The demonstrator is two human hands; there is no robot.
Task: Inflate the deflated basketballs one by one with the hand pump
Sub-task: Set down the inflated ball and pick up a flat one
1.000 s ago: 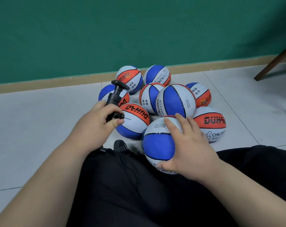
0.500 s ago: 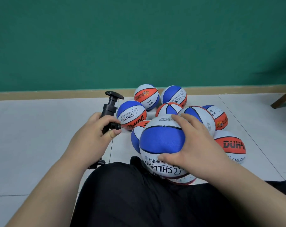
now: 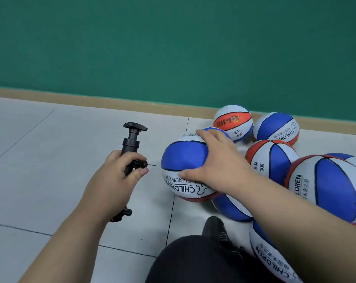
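My left hand (image 3: 114,176) grips a black hand pump (image 3: 131,146) upright on the floor, its T-handle on top and its thin needle pointing right. The needle tip stops just short of a blue, white and red basketball (image 3: 183,160) printed CHILDREN. My right hand (image 3: 218,162) holds that ball from its right side, fingers over the top and thumb across the front. Several more basketballs of the same colours lie behind and to the right, among them one (image 3: 233,121) by the wall and a large near one (image 3: 332,186).
A green wall with a tan skirting board (image 3: 91,101) runs behind the grey floor tiles (image 3: 40,160). My black trousers and a black shoe (image 3: 214,227) fill the lower middle. Balls crowd the right side.
My right hand has carried the ball from my lap to the left, onto the floor beside the pump. The view has swung left, so the pile now sits at the right.
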